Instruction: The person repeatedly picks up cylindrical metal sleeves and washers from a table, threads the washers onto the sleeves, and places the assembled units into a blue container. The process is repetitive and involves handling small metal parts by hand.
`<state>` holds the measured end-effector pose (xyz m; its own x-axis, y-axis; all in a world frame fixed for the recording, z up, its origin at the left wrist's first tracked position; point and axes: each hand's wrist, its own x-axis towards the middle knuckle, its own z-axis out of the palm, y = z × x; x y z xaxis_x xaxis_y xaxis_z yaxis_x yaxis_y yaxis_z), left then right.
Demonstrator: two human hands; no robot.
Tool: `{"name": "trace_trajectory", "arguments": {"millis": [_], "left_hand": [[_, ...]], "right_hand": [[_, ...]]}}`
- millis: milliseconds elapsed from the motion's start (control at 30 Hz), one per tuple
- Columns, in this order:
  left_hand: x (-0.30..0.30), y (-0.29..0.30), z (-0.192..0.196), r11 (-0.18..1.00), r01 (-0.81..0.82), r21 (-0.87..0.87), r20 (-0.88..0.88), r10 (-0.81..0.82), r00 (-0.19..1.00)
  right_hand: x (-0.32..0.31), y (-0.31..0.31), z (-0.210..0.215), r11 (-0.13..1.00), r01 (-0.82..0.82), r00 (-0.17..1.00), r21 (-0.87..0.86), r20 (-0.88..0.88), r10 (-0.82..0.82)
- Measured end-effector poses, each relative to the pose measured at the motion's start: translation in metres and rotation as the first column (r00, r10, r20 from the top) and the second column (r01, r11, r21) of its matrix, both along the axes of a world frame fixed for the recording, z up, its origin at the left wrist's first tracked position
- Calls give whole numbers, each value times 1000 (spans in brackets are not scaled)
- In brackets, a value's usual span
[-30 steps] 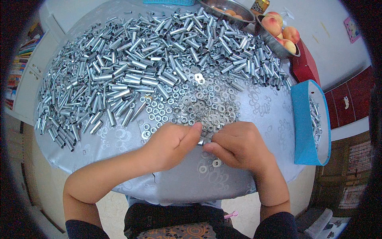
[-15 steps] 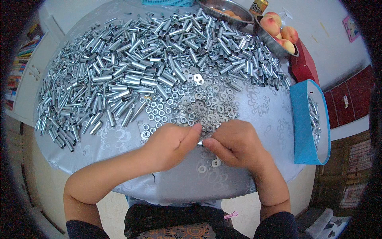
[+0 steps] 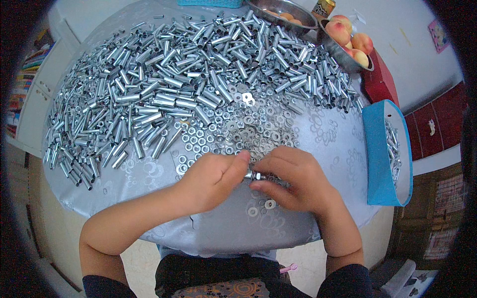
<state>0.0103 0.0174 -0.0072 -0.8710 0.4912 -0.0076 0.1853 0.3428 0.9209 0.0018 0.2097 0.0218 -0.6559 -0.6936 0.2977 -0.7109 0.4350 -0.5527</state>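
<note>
the left hand pinches a metal sleeve bolt, which lies crosswise between both hands; the right hand has thumb and fingers spread around its threaded end. beyond lie washers and hex nuts, then heaped metal sleeves on the silvery tablecloth, with a blue bin at right.

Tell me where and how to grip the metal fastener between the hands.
I'd probably pinch the metal fastener across its exposed right end, coming from the right: it lies roughly sideways, and the left hand encloses its other end.
</note>
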Motion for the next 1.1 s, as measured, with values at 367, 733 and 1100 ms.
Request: {"name": "trace_trajectory", "arguments": {"millis": [367, 733, 1100], "left_hand": [[1, -1, -4, 1000, 28, -9, -31, -28, 999], [1, 1, -5, 1000, 18, -20, -49, -19, 999], [4, 2, -9, 1000, -2, -8, -237, 0, 972]], "right_hand": [[1, 2, 5, 991, -29, 997, 134, 79, 18], [7, -1, 10, 993, 18, 988, 118, 148, -36], [17, -12, 1, 977, 208, 785, 42, 588, -193]]}}
